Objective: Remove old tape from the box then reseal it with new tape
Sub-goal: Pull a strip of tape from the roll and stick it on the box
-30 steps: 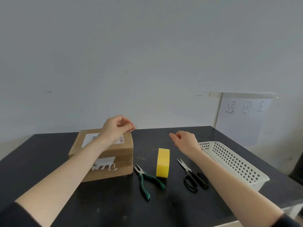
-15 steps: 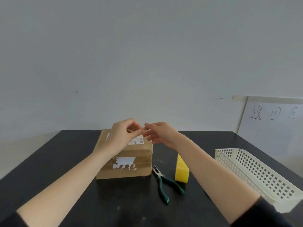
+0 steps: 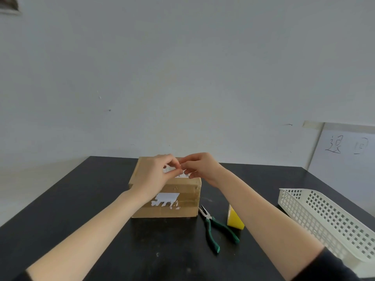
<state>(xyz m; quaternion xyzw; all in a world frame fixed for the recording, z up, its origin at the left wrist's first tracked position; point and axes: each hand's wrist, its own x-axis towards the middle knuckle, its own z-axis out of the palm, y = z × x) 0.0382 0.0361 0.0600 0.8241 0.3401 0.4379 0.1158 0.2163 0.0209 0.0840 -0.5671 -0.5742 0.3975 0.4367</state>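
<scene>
A brown cardboard box (image 3: 182,207) stands on the black table (image 3: 81,199). It has a torn white label on its front and a barcode label on top. My left hand (image 3: 154,175) and my right hand (image 3: 200,167) meet fingertip to fingertip over the near edge of the box top, both pinched. Anything between the fingers is too small to make out. The yellow tape roll (image 3: 234,220) stands on edge to the right of the box, partly hidden by my right forearm.
Green-handled pliers (image 3: 213,226) lie between the box and the tape roll. A white perforated basket (image 3: 328,220) sits at the table's right edge. A sheet with handwriting (image 3: 345,151) hangs on the wall at the right.
My right hand has moved left from beside the basket to meet my left hand over the box. The view has shifted so the box is central, and the scissors are no longer visible.
</scene>
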